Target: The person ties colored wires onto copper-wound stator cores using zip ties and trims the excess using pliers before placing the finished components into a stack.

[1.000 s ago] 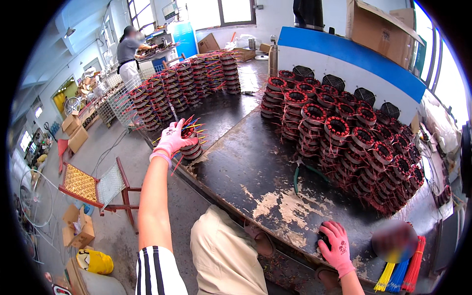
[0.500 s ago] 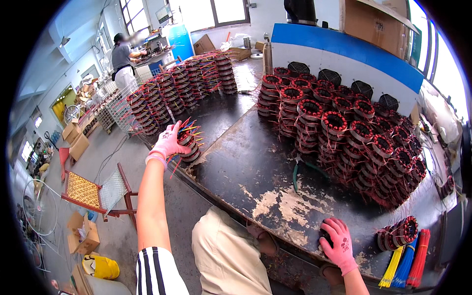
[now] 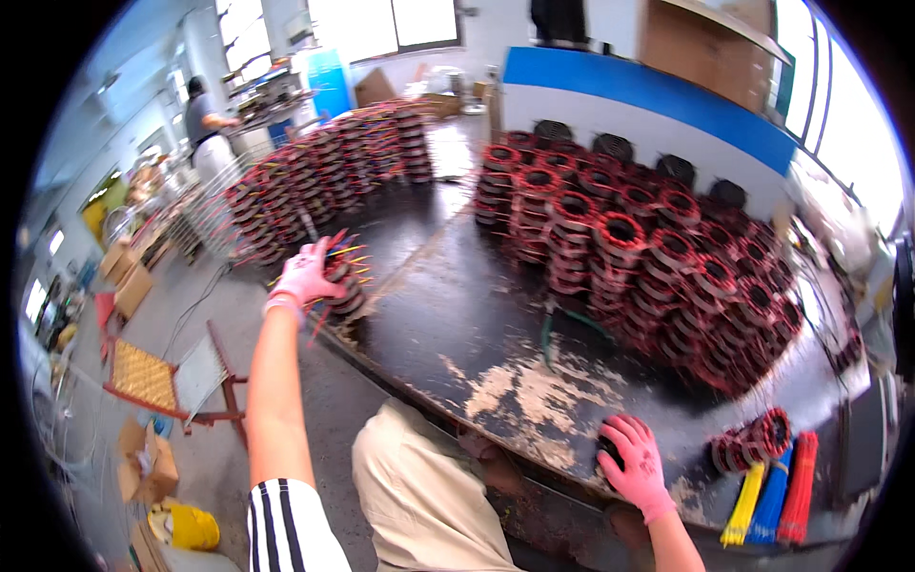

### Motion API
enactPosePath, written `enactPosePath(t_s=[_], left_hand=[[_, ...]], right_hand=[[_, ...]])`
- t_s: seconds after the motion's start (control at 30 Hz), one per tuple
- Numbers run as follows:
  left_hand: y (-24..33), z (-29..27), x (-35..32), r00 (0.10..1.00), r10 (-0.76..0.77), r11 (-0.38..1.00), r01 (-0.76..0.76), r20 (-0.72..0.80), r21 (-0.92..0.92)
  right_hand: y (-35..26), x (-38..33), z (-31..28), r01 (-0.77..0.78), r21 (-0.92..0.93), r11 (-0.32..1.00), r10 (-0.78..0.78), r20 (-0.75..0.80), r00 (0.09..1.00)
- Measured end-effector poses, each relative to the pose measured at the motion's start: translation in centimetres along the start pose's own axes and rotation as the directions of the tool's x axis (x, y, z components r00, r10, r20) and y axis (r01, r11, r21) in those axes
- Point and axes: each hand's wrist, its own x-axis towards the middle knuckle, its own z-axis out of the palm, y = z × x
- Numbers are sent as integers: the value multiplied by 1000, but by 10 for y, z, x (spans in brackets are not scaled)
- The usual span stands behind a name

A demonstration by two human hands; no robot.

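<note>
My left hand [image 3: 307, 275], in a pink glove, is stretched out to the table's left edge. Its fingers curl round the upper part of a short stack of wound motor stators [image 3: 349, 303], from which red, yellow and blue wire ends stick out. Near the front edge, my right hand [image 3: 631, 462], also gloved in pink, rests low on the table with bent fingers. Something dark shows between its thumb and fingers; I cannot make out what. Pliers with green handles [image 3: 547, 341] lie farther in, beside the big group of stators.
Tall stacks of red-wound stators [image 3: 620, 234] crowd the right of the dark worktable [image 3: 419, 324]. Stators with coloured leads [image 3: 334, 172] line the far left. Yellow [image 3: 743, 505], blue [image 3: 772, 503] and red wire bundles [image 3: 799, 491] lie right. A chair [image 3: 176, 377] stands left; a person [image 3: 208, 129] works beyond.
The whole view has shifted slightly, so everything sits a little farther left. Both hands keep about the same places on the stator stack and the table.
</note>
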Motion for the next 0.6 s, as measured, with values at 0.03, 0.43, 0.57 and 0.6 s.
enactPosePath(t_s=[0.03,0.43,0.57,0.6], left_hand=[[8,5,4,999,37,999,-37,-17,-12],[69,69,-87,768,324,941,-321,-552,107],[172,124,-130,833,244,582,-535,-496,-612],[189,129,-139,828,324,665,-544,-458,-512]], right_hand=[[5,-5,-2,-28,-12,1000,28,-10,1000],[35,-159,-76,-597,469,651,707,-662,251],[102,-151,-96,-355,526,773,633,-673,382],[113,-143,-99,-216,636,741,655,-614,441]])
